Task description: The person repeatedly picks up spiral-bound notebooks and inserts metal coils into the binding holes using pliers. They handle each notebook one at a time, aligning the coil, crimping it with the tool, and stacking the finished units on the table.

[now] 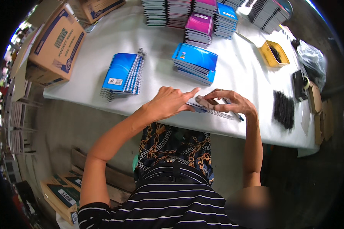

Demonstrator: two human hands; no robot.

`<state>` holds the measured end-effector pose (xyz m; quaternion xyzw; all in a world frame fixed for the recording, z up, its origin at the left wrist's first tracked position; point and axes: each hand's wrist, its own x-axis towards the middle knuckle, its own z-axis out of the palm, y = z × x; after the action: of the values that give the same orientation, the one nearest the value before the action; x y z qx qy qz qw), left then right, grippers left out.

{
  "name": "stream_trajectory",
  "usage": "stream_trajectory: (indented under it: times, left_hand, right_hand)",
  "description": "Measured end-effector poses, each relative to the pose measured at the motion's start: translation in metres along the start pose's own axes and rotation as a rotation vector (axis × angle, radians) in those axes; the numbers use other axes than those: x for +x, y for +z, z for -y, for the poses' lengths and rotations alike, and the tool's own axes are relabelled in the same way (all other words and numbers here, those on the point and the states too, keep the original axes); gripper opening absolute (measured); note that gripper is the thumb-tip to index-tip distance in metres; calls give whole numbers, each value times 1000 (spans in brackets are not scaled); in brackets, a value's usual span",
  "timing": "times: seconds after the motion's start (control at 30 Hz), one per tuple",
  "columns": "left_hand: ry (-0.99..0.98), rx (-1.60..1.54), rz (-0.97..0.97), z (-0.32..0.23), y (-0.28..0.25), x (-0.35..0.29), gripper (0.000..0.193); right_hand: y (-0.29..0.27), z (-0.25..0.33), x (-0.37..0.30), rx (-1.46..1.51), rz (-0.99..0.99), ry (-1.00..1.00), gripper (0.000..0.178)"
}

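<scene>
Near the table's front edge, my left hand [168, 101] grips a small notebook [197, 107] seen nearly edge-on, its index finger stretched out above it. Most of the notebook is hidden by my hands. My right hand [233, 102] is closed with its fingertips at the notebook's edge, on a thin spiral wire [222, 114] that sticks out to the right. A slim dark blue pen-like tool [239, 116] shows beneath the right hand; whether it is held or lies on the table I cannot tell.
Blue spiral notebooks [122, 72] are stacked at left, a blue pile [197, 57] ahead. Taller notebook stacks [198, 24] stand behind. A yellow container [265, 55] and loose black wires [283, 110] lie right. A cardboard box [57, 45] occupies the left corner.
</scene>
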<state>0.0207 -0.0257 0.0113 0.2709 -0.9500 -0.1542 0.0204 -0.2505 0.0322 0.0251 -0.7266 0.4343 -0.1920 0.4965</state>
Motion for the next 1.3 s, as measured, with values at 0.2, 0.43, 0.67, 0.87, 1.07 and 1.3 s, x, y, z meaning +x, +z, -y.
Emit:
stream_trajectory:
  times: [0.2,0.43,0.67,0.87,1.07,1.3]
  left_hand:
    - [79,20,-17,7,10,10,82]
    - [139,-94,-8,12,15,15,87]
    - [128,-97,-99,14,17,19,88]
    - [73,-26,-184,19,17,12,87]
    - [78,-55,-101,24,16,8,87]
    - [30,-131,-198,27,20,8,80]
  right_hand:
    - [4,1,-3,213,-41,-50,64]
    - [14,20,14,196,-35,56,64]
    - [11,16,13,251,-45,-46,74]
    - [18,16,18,490,-23,-224,64]
    - [17,27,26,338,-30,-26,67]
    - [19,26,30,350,-1,-85,55]
